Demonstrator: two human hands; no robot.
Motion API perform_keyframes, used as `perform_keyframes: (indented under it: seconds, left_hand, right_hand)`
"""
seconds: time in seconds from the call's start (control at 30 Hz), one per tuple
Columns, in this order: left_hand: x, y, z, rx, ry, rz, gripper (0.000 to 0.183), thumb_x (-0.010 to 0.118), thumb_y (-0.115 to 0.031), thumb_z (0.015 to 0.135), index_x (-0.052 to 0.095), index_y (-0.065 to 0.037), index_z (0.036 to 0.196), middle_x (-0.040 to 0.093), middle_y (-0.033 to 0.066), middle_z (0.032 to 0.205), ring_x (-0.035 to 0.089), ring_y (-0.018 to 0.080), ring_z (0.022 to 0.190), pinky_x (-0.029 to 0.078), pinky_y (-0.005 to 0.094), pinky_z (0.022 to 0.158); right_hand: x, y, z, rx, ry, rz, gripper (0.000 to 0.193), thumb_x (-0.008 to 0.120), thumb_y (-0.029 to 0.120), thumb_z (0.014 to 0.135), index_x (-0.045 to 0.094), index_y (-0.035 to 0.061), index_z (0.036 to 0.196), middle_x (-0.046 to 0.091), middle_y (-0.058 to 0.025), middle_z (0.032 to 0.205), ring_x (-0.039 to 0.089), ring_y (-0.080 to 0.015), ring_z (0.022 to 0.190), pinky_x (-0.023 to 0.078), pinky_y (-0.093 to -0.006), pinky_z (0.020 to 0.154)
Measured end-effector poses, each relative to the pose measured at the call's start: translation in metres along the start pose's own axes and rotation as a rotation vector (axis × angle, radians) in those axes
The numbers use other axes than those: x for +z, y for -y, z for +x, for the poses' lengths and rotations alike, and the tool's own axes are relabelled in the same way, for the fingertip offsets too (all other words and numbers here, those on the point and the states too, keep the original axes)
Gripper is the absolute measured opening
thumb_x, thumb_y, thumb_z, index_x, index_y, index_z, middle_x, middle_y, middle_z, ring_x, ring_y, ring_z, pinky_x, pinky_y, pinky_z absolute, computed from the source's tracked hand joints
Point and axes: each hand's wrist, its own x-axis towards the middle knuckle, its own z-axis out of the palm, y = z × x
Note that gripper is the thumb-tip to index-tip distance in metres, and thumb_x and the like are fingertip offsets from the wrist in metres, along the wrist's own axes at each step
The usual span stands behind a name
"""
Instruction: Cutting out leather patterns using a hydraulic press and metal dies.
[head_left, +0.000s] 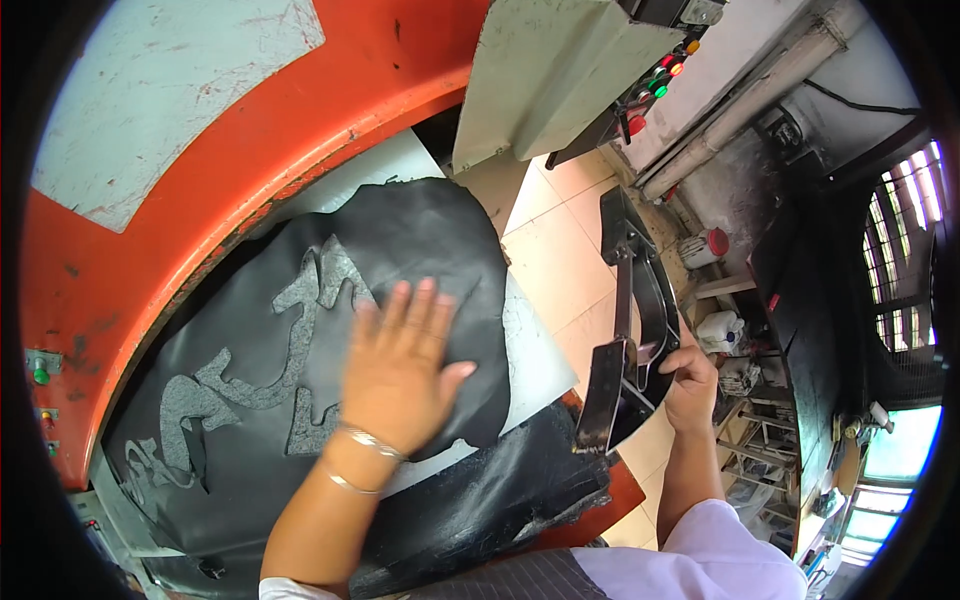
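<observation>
My left hand is spread, palm down, over a black leather sheet. Its fingertips look slightly smeared, and I cannot tell how firmly it touches. Left of the hand, rough grey shapes with curved outlines show in the sheet like cut-outs. My right hand grips a black metal cutting die, a curved frame with crossbars, by its right side. The die is held up over the tiled floor, apart from the leather. Part of the right fingers is hidden behind it.
A large orange press curves around the leather's far left. Above stands a grey-green housing beside lit buttons. A white board lies under the sheet, with more black material nearer me. Cluttered shelving lines the right.
</observation>
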Motion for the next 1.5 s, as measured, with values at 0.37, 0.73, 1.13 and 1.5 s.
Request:
perform_keyframes:
  seconds: [0.37, 0.73, 1.13, 1.5]
  left_hand:
    - [-0.018, -0.036, -0.033, 0.124, 0.262, -0.271, 0.062, 0.071, -0.027, 0.077, 0.053, -0.008, 0.133, 0.047, 0.0106, 0.143, 0.044, 0.0313, 0.131, 0.035, 0.0505, 0.107]
    - [-0.026, -0.006, -0.126, -0.218, -0.018, -0.138, 0.05, 0.075, -0.016, 0.072, 0.063, -0.005, 0.119, 0.06, 0.0093, 0.129, 0.051, 0.0321, 0.125, 0.035, 0.052, 0.106]
    - [0.003, 0.006, -0.138, -0.265, -0.228, -0.408, 0.053, 0.081, -0.021, 0.069, 0.062, -0.006, 0.116, 0.067, 0.0087, 0.111, 0.053, 0.0313, 0.121, 0.036, 0.0517, 0.104]
    - [0.018, 0.015, -0.152, -0.204, -0.33, -0.559, 0.031, 0.081, -0.014, 0.067, 0.057, -0.009, 0.085, 0.07, 0.0021, 0.102, 0.055, 0.0286, 0.12, 0.035, 0.049, 0.104]
  right_hand:
    - [0.021, 0.016, 0.038, -0.205, 0.178, -0.115, 0.02, 0.08, 0.002, 0.069, 0.061, 0.0027, 0.075, 0.042, -0.0336, 0.14, 0.051, -0.0383, 0.126, 0.038, -0.0398, 0.102]
    - [0.126, 0.035, 0.084, -0.464, 0.537, -0.319, 0.038, 0.09, 0.022, 0.05, 0.066, 0.011, 0.077, 0.04, -0.0243, 0.146, 0.048, -0.0416, 0.126, 0.041, -0.0426, 0.101]
    - [0.14, 0.025, 0.074, -0.476, 0.563, -0.487, 0.037, 0.089, 0.018, 0.052, 0.066, 0.0101, 0.079, 0.037, -0.0261, 0.147, 0.044, -0.039, 0.132, 0.037, -0.0407, 0.105]
    - [0.135, 0.007, 0.053, -0.4, 0.549, -0.378, 0.035, 0.088, 0.013, 0.055, 0.064, 0.0046, 0.079, 0.037, -0.0322, 0.145, 0.043, -0.0392, 0.133, 0.036, -0.0402, 0.106]
